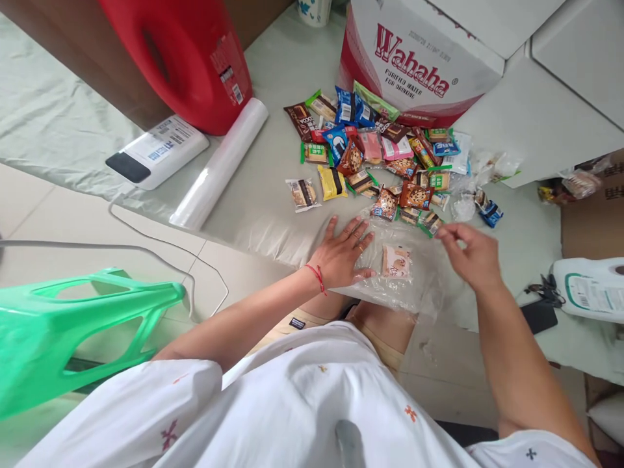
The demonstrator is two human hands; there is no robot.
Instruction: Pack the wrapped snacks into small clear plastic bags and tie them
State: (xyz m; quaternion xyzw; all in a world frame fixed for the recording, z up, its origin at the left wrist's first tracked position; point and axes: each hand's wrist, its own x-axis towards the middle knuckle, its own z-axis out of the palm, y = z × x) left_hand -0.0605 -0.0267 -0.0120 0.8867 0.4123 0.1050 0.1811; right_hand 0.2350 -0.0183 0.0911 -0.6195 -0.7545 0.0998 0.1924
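Observation:
My left hand (pixel 345 250) lies flat with fingers spread on a clear plastic bag (pixel 390 289) at the table's near edge. Inside the bag sits one pink snack packet (pixel 396 261). My right hand (pixel 468 255) hovers at the bag's right side, fingers curled in a pinch near a green-edged packet (pixel 431 223); whether it grips the bag's film or anything else I cannot make out. A pile of several small wrapped snacks (pixel 375 153) spreads just beyond the bag.
A Wahaha water carton (pixel 414 58) stands behind the snacks. A red jug (pixel 195 58), a roll of clear film (pixel 221 162) and a white device (pixel 156 151) lie at the left. A green plastic stool (pixel 73 331) is lower left; a white bottle (pixel 589 286) right.

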